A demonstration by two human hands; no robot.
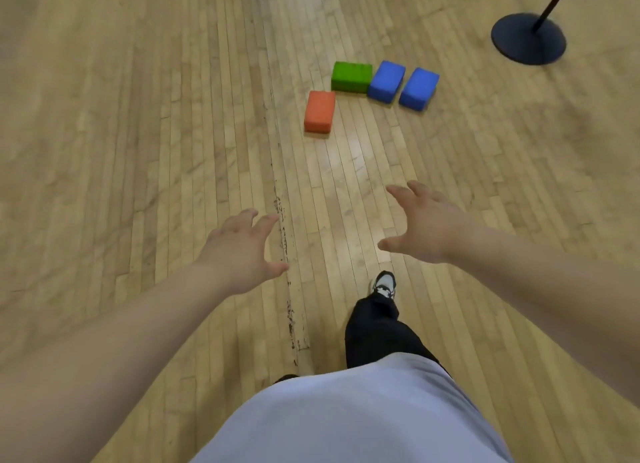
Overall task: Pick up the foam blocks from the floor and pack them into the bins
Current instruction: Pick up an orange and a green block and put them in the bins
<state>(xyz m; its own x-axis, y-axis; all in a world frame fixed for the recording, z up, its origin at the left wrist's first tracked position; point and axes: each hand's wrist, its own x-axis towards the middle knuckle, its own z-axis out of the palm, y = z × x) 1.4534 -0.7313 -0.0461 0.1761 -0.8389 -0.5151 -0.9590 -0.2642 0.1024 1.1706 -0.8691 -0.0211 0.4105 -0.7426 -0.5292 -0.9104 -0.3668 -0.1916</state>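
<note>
Both hands are out in front, empty. The left hand (239, 251) is spread, fingers apart and lightly bent, thumb turned inward, nothing in its grasp. The right hand (422, 227) matches it, fingers fanned and thumb pointing toward the left hand, and it grips nothing either. Both hang above the wooden floor (138, 116), well apart from each other. Just beside the left hand's fingertips a scuffed seam (284, 240) runs along the boards. Beneath the right hand's thumb a shoe (384, 284) is planted forward, with a dark trouser leg (377, 331) behind it and a pale shirt (346, 410) lower in view. Out beyond the hands, well clear of the fingertips, the foam blocks lie on the floor. The orange block (319, 111) is the closest, ahead of the gap between the two hands. Past it the green block (350, 77) sits near its far corner; whether they touch is hard to say. To the green one's right, the first blue block (386, 80) is pressed against its end, and the second blue block (418, 89) lies just beside that, ahead of the right hand. Farther out to the right stands a dark round base (528, 38) with a thin pole (554, 1) rising from it.
</note>
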